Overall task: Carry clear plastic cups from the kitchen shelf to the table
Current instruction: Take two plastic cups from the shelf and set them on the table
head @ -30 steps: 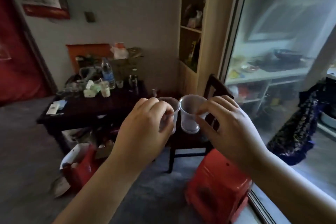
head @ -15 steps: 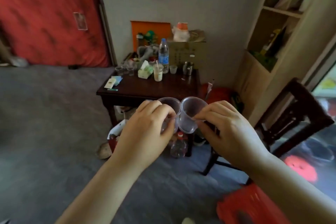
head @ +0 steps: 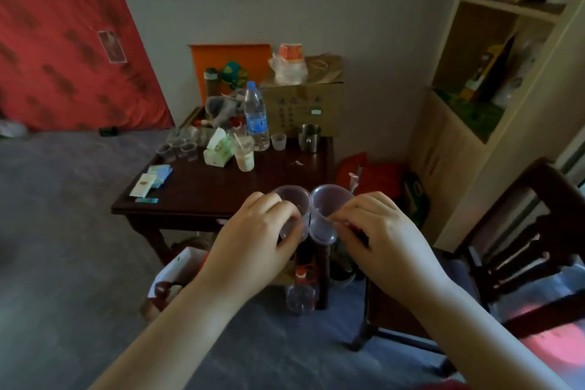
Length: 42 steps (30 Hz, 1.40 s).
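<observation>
Left hand (head: 253, 250): closed around one clear plastic cup (head: 292, 210). Right hand (head: 383, 237): pinching second clear cup (head: 326, 215), rims touching. Water bottle (head: 255, 115) beyond the grips; blue label unreadable.

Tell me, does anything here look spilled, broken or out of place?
Nothing is visibly spilled or broken. The left hand and right hand each hold a clear cup upright. Only the dark table looks cluttered along its far side.
</observation>
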Tool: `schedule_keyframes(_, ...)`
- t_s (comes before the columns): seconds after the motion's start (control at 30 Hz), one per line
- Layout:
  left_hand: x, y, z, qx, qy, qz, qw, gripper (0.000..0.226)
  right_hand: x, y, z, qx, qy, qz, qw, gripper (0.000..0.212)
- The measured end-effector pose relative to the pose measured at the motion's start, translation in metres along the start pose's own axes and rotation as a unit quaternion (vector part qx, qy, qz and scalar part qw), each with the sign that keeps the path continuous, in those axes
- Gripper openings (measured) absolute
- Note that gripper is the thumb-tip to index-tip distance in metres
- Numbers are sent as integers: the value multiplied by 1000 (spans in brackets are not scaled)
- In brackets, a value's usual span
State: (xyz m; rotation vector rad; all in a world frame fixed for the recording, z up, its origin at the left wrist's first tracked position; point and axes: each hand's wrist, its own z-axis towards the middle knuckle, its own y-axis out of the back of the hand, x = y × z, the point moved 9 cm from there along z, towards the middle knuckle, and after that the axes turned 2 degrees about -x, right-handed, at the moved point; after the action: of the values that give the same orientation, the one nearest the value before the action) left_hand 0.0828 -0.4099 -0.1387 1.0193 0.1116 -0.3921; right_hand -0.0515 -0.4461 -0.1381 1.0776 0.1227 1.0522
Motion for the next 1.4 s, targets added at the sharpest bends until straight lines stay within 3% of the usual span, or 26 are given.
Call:
schedule_keyframes(0.33,80,-70,73,22,46,-21,998,9,-84,-70,79,63,-4,6,998,16)
schedule_keyframes(0.7,206,-189,188,101,38,-97,989,11,-205,-172,188,120,-81,-30,989,18)
schedule_keyframes(1.1,322,-309,277,183,54,-111,975,19,-320,-284,283,211,-151,-29,965,24)
schedule_keyframes(1.4,362,-388,298,221,89,-79,968,21,-384,-344,314,289,-119,-48,949,20)
